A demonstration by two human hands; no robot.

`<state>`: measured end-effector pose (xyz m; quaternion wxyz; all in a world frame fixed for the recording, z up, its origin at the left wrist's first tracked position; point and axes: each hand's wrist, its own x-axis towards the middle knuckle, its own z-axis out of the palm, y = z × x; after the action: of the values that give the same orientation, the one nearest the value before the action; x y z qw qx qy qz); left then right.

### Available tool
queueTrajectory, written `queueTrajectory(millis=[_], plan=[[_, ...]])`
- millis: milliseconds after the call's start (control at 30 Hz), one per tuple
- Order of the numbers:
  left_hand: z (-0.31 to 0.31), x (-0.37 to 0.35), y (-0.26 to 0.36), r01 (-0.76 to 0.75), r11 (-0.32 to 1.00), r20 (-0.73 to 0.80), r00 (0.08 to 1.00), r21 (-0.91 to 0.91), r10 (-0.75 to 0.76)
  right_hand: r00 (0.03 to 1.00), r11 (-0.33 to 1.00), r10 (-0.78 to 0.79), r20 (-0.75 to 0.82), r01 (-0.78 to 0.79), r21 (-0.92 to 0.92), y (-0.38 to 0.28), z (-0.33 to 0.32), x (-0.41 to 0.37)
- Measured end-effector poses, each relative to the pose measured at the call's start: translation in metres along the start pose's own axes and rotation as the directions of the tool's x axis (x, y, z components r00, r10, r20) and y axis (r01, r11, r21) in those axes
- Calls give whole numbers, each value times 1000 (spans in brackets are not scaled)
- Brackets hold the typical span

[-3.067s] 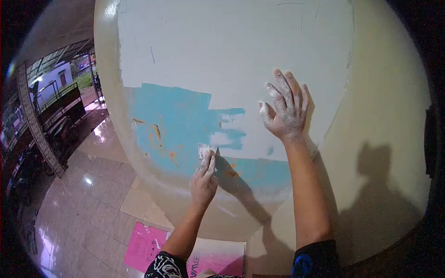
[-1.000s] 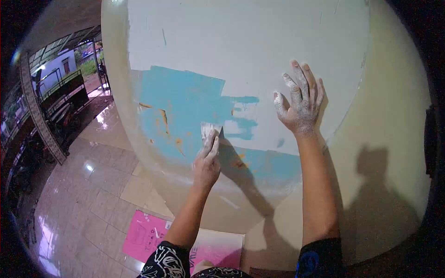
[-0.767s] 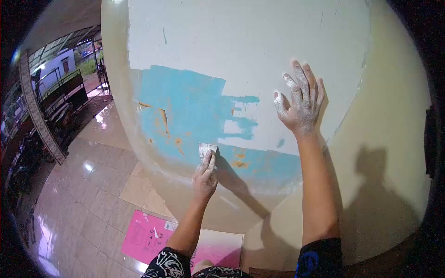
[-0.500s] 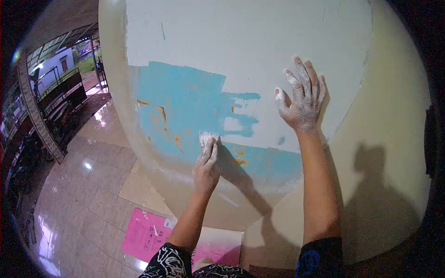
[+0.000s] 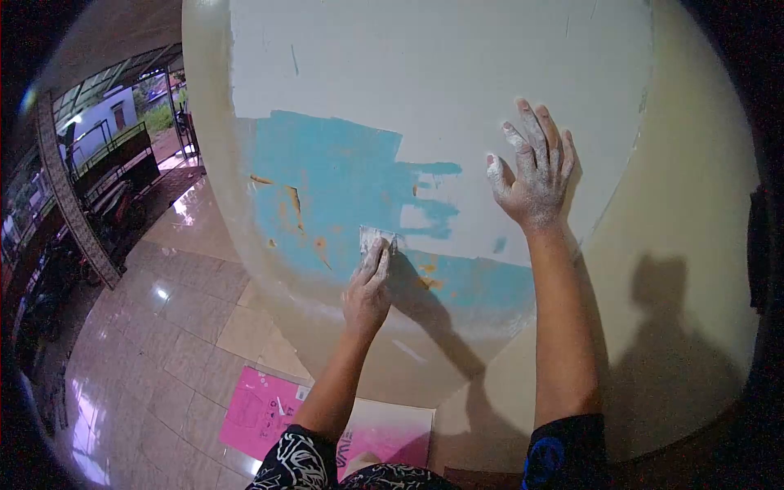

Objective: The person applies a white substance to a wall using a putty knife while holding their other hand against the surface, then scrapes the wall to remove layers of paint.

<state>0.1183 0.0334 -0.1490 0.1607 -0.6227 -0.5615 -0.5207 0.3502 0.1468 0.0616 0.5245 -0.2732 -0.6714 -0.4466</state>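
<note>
My left hand (image 5: 368, 290) is closed around a small flat scraper (image 5: 377, 238) smeared with white. The scraper's wide edge lies against the wall, over the lower part of a blue painted patch (image 5: 322, 171). Several brown-orange spots and cracks mark this patch, and white coating (image 5: 482, 65) surrounds its top and right side. Powdered with white dust, my right hand (image 5: 535, 175) rests on the white coating with fingers spread, holding nothing.
Pink printed cardboard (image 5: 260, 412) lies on the shiny tiled floor (image 5: 163, 351) at the wall's foot. A beige wall surface (image 5: 694, 188) continues to the right, carrying my shadow. Dark railings (image 5: 122, 159) and a post (image 5: 77, 196) stand at the far left.
The view has shifted slightly, so the wall appears a little further right. My left hand with the scraper sits slightly further right and higher in view. My right hand keeps its spread pose.
</note>
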Motion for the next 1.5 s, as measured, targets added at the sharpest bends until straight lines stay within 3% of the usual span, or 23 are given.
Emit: queueTrajectory(millis=[67, 100, 267, 333, 400, 500, 600, 633, 867, 933, 1000, 1067, 1133, 1200, 1500], plan=[[2, 2, -3, -64, 996, -88, 994, 54, 69, 1000, 1000, 13, -12, -13, 19, -2, 2, -3], [-5, 1, 5, -8, 998, -19, 1000, -64, 6, 1000, 1000, 11, -15, -10, 21, -1, 2, -2], [11, -27, -9, 28, 997, 6, 1000, -74, -28, 999, 999, 35, 9, -36, 34, -1, 6, -1], [9, -22, -10, -70, 989, -41, 996, 133, 76, 999, 999, 31, 19, -32, 24, 1, 4, -2], [7, -15, -8, -33, 989, -27, 999, 145, 37, 999, 1000, 28, 26, -29, 12, 0, 4, -1], [6, -9, -8, -85, 993, -48, 995, 78, 89, 999, 1000, 7, 33, -7, -13, -1, -3, 0], [10, -17, -2, -5, 997, -18, 1000, 75, 6, 1000, 1000, 19, 19, -20, 2, -2, 0, 1], [16, -22, -6, -42, 999, -61, 997, 25, 44, 999, 999, 32, -19, -32, 31, -2, 5, -1], [19, -10, -3, -29, 995, -89, 995, 100, 38, 1000, 1000, 17, -17, -17, 24, -2, 4, -2], [15, -12, -4, -2, 998, -25, 1000, 67, 4, 1000, 1000, 18, 20, -18, 12, -2, -1, -1], [20, -16, -6, -82, 997, -107, 991, 8, 82, 1000, 1000, 20, 5, -20, 23, -1, 4, -1], [27, -34, -14, -37, 999, -62, 997, -15, 36, 1000, 999, 23, -9, -22, 42, 0, 9, -2], [30, -36, -12, -98, 995, -95, 991, -4, 97, 999, 998, 29, -17, -28, 59, 2, 9, -2], [32, -39, -13, -39, 999, -89, 995, -37, 35, 999, 999, 17, -35, -15, 45, 1, 8, -2], [13, 18, 3, -140, 989, -202, 968, 44, 146, 999, 997, 35, -40, -32, 75, 0, 8, -3]])
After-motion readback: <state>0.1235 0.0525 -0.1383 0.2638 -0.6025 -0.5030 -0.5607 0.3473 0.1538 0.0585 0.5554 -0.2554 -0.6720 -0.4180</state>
